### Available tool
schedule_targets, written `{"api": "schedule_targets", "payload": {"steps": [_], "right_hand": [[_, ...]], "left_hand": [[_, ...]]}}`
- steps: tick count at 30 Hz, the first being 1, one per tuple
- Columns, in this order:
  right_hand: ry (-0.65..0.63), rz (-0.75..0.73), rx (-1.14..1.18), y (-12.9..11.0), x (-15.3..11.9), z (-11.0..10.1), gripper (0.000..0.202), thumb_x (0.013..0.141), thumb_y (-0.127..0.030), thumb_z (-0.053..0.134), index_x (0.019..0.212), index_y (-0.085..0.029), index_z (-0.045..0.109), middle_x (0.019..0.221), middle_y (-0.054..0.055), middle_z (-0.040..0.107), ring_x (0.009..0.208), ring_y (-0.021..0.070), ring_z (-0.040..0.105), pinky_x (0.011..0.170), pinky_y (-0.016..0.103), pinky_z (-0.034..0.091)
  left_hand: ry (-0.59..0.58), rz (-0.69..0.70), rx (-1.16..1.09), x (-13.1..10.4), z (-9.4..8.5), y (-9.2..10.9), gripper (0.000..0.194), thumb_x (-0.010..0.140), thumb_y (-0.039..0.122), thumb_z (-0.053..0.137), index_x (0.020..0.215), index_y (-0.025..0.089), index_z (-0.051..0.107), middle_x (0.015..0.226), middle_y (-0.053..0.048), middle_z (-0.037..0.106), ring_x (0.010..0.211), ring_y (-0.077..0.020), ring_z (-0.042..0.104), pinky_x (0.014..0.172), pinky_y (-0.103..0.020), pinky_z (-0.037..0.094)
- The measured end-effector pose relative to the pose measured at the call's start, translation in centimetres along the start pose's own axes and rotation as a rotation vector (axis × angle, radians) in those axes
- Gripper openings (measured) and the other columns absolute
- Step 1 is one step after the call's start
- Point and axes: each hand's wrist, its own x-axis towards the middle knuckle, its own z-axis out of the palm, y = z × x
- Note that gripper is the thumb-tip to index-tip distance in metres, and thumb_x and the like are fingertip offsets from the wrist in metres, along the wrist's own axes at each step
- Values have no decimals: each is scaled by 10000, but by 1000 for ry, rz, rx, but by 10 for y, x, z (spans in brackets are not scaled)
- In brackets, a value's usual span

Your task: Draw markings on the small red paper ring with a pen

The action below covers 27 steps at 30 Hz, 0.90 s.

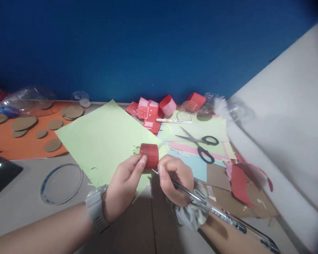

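Observation:
A small red cylinder with fine dark markings is pinched between the thumb and fingers of my left hand, which wears a grey watch. In my right hand, with a grey scrunchie at the wrist, is a long clear pen; its tip is close to the cylinder's lower edge. Below and behind the cylinder lies a large light green sheet.
Scissors lie open on coloured papers to the right, near a white marker. Red paper pieces stand behind. Cardboard discs on orange paper, a tape ring and a black device are left.

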Motion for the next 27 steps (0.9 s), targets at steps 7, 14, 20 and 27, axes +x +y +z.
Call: {"api": "schedule_targets", "payload": {"steps": [7, 14, 20, 27], "right_hand": [[-1, 13, 9, -1, 0, 0, 219, 827, -64, 495, 726, -239, 409, 633, -27, 495, 510, 110, 454, 482, 254, 382], [14, 105, 24, 4, -8, -1, 182, 848, -76, 548, 789, -233, 479, 700, -26, 535, 591, 115, 494, 532, 249, 391], [43, 204, 48, 8, -9, -1, 149, 888, -117, 548, 811, -233, 493, 732, -28, 545, 623, 117, 491, 562, 250, 396], [54, 263, -40, 9, -7, 1, 178, 920, -181, 542, 764, -225, 469, 689, -39, 524, 582, 106, 457, 549, 244, 386]], "left_hand": [[13, 6, 17, 0, 0, 0, 308, 979, 352, 465, 768, 178, 607, 744, 4, 619, 729, -157, 561, 719, -248, 452], [-36, -9, 25, -1, 0, 2, 316, 983, 351, 446, 745, 187, 573, 725, 8, 583, 729, -154, 531, 723, -249, 426], [-89, -35, 22, -1, 2, -1, 300, 985, 351, 427, 772, 186, 557, 787, -21, 595, 836, -191, 556, 803, -287, 432], [-77, -27, 77, -1, 2, -3, 296, 992, 324, 415, 794, 181, 583, 809, -23, 618, 817, -182, 551, 785, -279, 421]]}}
